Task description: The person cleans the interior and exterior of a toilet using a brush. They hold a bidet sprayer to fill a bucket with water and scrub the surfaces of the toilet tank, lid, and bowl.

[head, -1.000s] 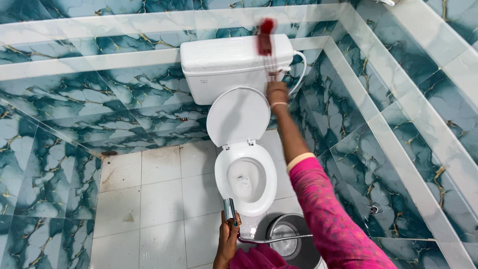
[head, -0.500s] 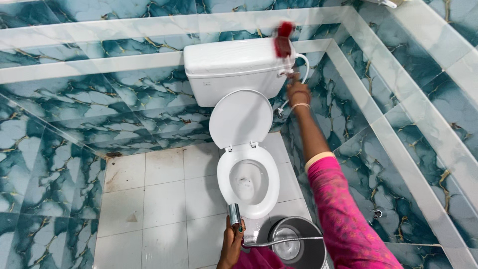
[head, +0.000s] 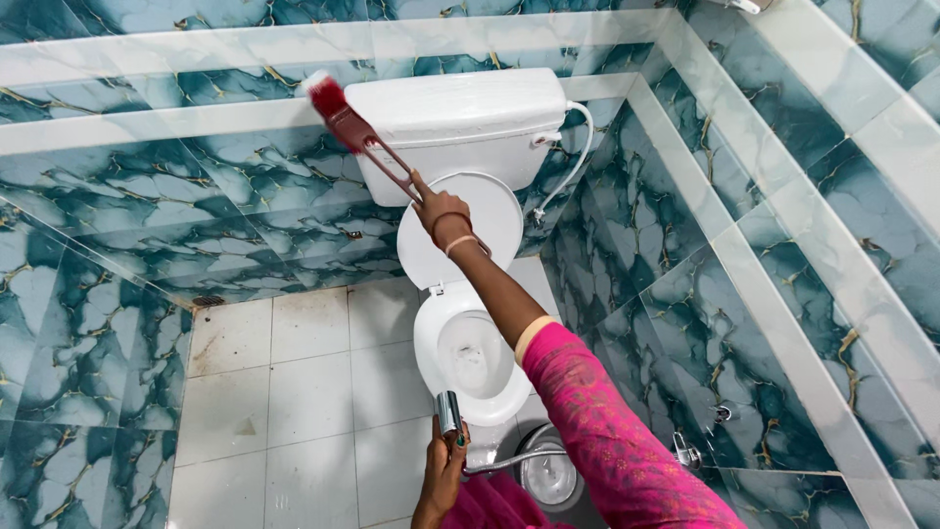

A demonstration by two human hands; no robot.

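Head view: The right hand (head: pixel 441 209) was closed around the handle of a long red plastic toilet brush (head: pixel 360 135), arm extended. The red and white bristle head lay against the upper left corner of the white ceramic cistern (head: pixel 460 122), beside the teal marbled wall tiles (head: pixel 147 186). The left hand (head: pixel 443 470) gripped a chrome hand sprayer (head: pixel 448 414), nozzle upward, near the front rim of the white toilet bowl (head: pixel 470 355), whose lid (head: pixel 460 227) stood raised. A steel hose (head: pixel 509 460) trailed rightward.

Step in hand, as judged: scrubbing the cistern exterior. The next stroke called for firm bristle contact along the cistern face.
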